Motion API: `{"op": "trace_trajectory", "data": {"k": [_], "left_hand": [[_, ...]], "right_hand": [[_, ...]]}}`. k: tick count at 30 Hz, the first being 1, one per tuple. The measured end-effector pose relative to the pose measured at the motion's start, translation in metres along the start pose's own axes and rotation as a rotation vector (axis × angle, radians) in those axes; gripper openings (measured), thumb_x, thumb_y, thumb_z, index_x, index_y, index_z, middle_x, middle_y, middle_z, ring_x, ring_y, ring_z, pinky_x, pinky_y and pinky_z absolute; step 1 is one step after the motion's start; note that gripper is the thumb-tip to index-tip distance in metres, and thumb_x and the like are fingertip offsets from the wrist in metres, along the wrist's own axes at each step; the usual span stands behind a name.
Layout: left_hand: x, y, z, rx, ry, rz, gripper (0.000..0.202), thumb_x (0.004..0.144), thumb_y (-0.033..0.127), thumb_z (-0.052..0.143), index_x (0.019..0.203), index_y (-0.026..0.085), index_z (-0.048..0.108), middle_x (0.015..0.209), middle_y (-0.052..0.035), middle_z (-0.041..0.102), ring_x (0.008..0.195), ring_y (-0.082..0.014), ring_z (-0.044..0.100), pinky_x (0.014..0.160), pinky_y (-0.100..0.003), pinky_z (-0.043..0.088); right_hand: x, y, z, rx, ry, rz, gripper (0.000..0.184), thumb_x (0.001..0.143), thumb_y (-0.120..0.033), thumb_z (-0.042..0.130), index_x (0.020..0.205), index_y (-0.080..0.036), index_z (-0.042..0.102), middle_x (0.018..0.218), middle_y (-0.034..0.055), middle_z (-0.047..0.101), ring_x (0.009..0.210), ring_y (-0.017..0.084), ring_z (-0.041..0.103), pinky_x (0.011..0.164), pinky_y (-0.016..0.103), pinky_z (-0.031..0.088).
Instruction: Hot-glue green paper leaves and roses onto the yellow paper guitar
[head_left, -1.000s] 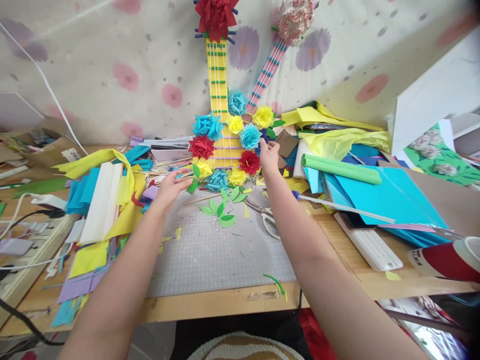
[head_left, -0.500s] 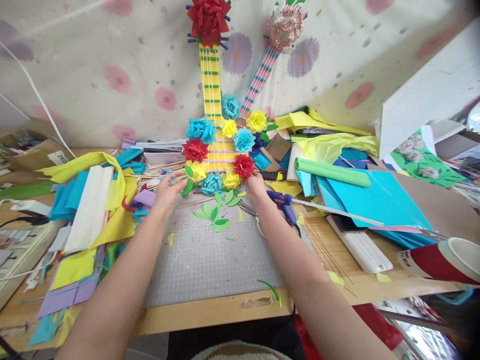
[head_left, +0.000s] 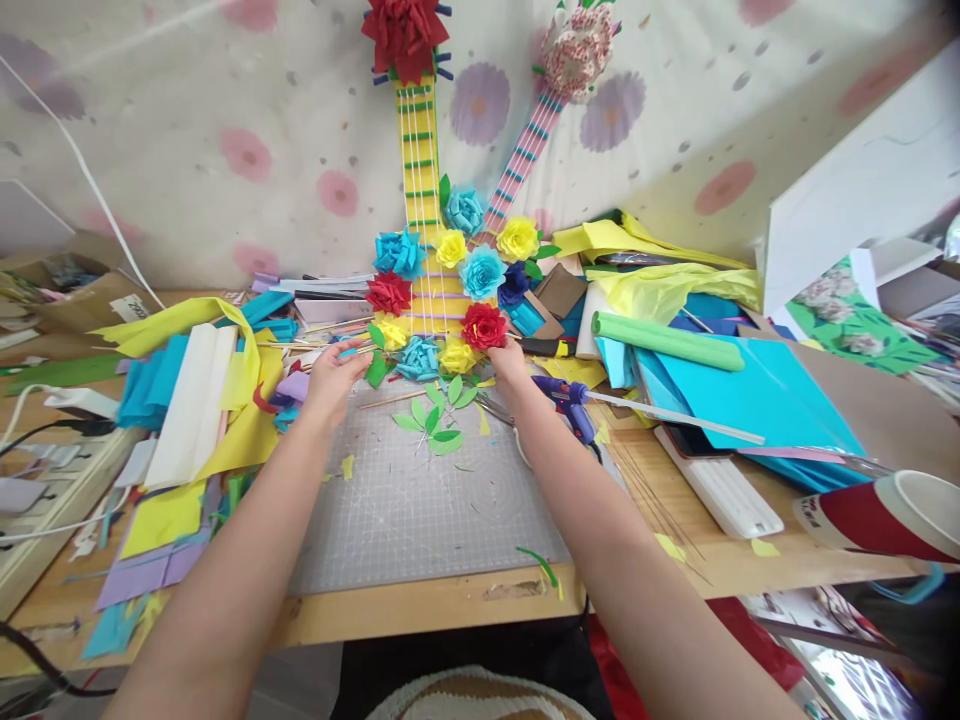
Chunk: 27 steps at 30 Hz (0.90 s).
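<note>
The red flower at the right hand is matt, layered paper. On that hand's near side, the cutting mat appears smooth plastic; the bench is wood, worn rough at its front edge. To its right, the blue sheet is glossy.
</note>
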<state>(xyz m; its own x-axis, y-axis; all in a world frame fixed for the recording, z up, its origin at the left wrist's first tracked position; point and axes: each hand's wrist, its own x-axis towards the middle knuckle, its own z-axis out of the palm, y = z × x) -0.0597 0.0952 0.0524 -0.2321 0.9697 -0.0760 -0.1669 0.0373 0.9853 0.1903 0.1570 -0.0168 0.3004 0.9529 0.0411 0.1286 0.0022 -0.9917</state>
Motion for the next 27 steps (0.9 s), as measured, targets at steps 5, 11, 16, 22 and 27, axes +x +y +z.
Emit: {"op": "trace_trajectory", "data": {"k": [5, 11, 16, 22, 27], "left_hand": [[-0.004, 0.009, -0.009, -0.028, 0.007, 0.047, 0.041, 0.049, 0.02, 0.075, 0.087, 0.016, 0.061, 0.068, 0.0017, 0.062, 0.066, -0.0098, 0.06, 0.067, -0.022, 0.046], [-0.019, 0.041, -0.02, -0.077, -0.017, 0.154, 0.04, 0.052, 0.02, 0.074, 0.089, 0.018, 0.06, 0.075, -0.0002, 0.066, 0.078, -0.0141, 0.065, 0.071, -0.024, 0.049], [-0.045, 0.075, -0.025, -0.051, -0.09, 0.269, 0.039, 0.056, 0.023, 0.074, 0.092, 0.021, 0.06, 0.076, -0.0003, 0.067, 0.087, -0.0185, 0.066, 0.073, -0.027, 0.052], [-0.065, 0.089, -0.026, -0.107, -0.144, 0.307, 0.035, 0.058, 0.017, 0.073, 0.091, 0.02, 0.061, 0.069, 0.0015, 0.066, 0.078, -0.0156, 0.066, 0.072, -0.026, 0.052], [-0.072, 0.097, -0.031, -0.053, -0.067, 0.26, 0.03, 0.061, 0.013, 0.069, 0.089, 0.016, 0.06, 0.069, -0.0005, 0.066, 0.073, -0.0156, 0.066, 0.07, -0.028, 0.053]], "right_hand": [[-0.016, -0.017, 0.0, 0.139, 0.047, 0.01, 0.031, 0.057, -0.021, 0.052, 0.086, -0.014, 0.057, 0.09, 0.005, 0.065, 0.082, 0.016, 0.056, 0.076, 0.029, 0.044], [-0.036, -0.047, -0.012, 0.279, -0.082, -0.054, 0.024, 0.052, -0.021, 0.059, 0.075, -0.016, 0.057, 0.085, 0.0028, 0.065, 0.083, 0.016, 0.057, 0.082, 0.03, 0.043], [-0.056, -0.068, -0.013, 0.328, -0.255, -0.053, 0.026, 0.05, -0.019, 0.063, 0.075, -0.017, 0.059, 0.079, -0.0003, 0.064, 0.081, 0.016, 0.058, 0.082, 0.031, 0.043], [-0.069, -0.085, -0.003, 0.299, -0.284, -0.079, 0.022, 0.052, -0.016, 0.06, 0.075, -0.017, 0.061, 0.076, -0.0003, 0.064, 0.08, 0.016, 0.059, 0.08, 0.031, 0.044], [-0.071, -0.091, 0.001, 0.272, -0.432, 0.012, 0.02, 0.049, -0.01, 0.058, 0.068, -0.016, 0.062, 0.071, -0.0002, 0.064, 0.07, 0.014, 0.058, 0.073, 0.028, 0.045]]}}
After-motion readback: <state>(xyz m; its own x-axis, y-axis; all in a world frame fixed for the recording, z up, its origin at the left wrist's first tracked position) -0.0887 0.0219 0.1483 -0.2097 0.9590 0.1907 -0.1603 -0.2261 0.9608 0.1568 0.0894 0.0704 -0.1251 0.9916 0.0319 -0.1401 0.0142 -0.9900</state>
